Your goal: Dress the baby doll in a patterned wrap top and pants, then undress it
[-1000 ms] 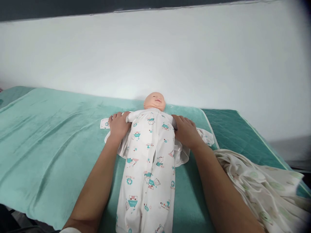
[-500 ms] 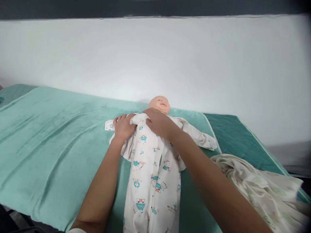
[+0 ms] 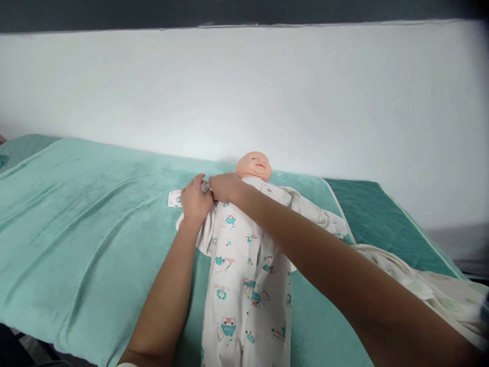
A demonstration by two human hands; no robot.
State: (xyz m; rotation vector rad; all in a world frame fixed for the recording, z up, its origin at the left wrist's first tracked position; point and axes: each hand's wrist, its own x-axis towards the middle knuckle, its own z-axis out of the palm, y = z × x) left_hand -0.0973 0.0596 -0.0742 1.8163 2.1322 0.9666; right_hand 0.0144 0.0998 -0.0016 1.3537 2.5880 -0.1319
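A baby doll (image 3: 254, 164) lies on its back, its head toward the wall. White baby clothes (image 3: 244, 285) with teal and pink prints cover its body and run down past the lower picture edge. My left hand (image 3: 196, 201) is closed on the sleeve (image 3: 175, 199) at picture left, whose flat cuff end sticks out beyond my fingers. Right beside it, my right hand (image 3: 225, 187) pinches the fabric at that same shoulder, its fingertips partly hidden. The other sleeve (image 3: 317, 211) stretches out to the right, untouched.
A light teal blanket (image 3: 95, 229) lies under the doll, with a darker green cover (image 3: 362, 214) at the right. A crumpled pale cloth (image 3: 416, 285) lies behind my right forearm. The white wall (image 3: 244, 92) rises just beyond the doll's head.
My right hand has moved left from the doll's upper chest to the left-side sleeve, beside my left hand. The chest fabric it covered now shows. My left hand stays at the sleeve.
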